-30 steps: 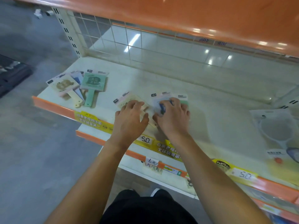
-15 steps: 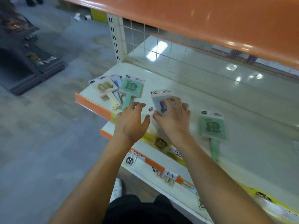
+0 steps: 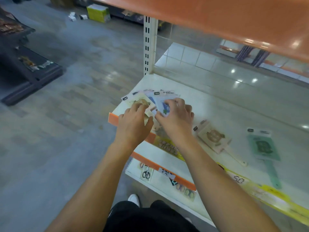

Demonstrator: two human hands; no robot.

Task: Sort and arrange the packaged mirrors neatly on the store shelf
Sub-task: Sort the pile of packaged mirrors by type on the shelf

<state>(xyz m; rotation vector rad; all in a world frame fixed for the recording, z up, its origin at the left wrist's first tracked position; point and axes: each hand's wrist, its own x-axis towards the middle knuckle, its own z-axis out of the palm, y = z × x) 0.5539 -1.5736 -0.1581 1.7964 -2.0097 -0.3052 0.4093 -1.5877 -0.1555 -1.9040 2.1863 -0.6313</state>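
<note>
A fanned pile of packaged hand mirrors (image 3: 151, 95) lies at the left end of the cream shelf (image 3: 209, 104). My right hand (image 3: 175, 118) grips a blue packaged mirror (image 3: 164, 107) over that pile. My left hand (image 3: 133, 119) rests with its fingers on a beige packaged mirror (image 3: 139, 102) at the pile's near side. Farther right on the shelf lie a beige packaged mirror (image 3: 213, 137) and a green packaged mirror (image 3: 263, 146), each apart from the pile.
An orange shelf (image 3: 217, 17) overhangs from above. A slotted upright post (image 3: 148, 46) stands at the shelf's back left corner. Price tags and yellow labels (image 3: 168, 146) line the front edge. A lower shelf holds scissors (image 3: 146, 173). A dark pallet (image 3: 28, 69) lies on the floor at left.
Both hands have moved left along the shelf to the pile at its end, the right one carrying the blue mirror. A beige mirror now lies on the shelf to their right.
</note>
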